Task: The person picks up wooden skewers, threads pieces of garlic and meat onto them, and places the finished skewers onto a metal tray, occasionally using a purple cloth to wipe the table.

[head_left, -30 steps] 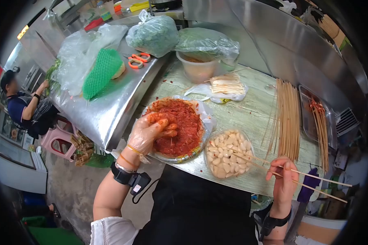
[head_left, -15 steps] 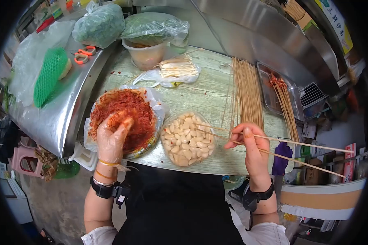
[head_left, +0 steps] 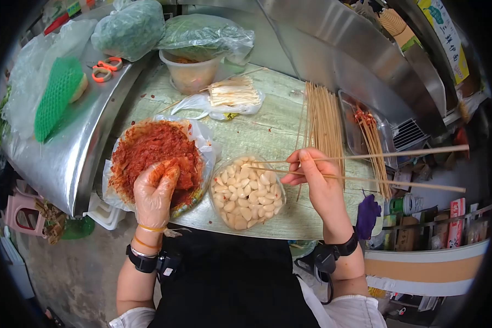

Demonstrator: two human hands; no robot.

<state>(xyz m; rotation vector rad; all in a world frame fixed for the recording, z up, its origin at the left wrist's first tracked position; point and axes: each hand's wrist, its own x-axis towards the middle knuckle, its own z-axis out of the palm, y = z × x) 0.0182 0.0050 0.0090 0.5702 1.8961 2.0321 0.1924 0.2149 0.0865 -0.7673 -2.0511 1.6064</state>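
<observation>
My left hand [head_left: 156,188], in a thin clear glove smeared red, rests with fingers down in a plastic-lined bowl of red minced meat [head_left: 147,150]. My right hand [head_left: 311,177] grips two bamboo skewers [head_left: 377,167] that run off to the right; their tips hang over a round clear tub of peeled garlic cloves [head_left: 246,194]. The tub stands right of the meat bowl near the table's front edge. Both wrists wear black bands.
A loose pile of bare skewers [head_left: 322,120] lies behind my right hand. A metal tray with loaded skewers [head_left: 369,136] sits further right. At the back are enoki mushrooms in a bag [head_left: 232,95], a plastic tub [head_left: 191,74], bagged greens [head_left: 128,27], orange scissors [head_left: 105,68] and a purple-handled knife [head_left: 366,216].
My right hand has lifted and swung the two skewers more level, tips still over the garlic tub. My left hand stays in the meat. The view has shifted slightly.
</observation>
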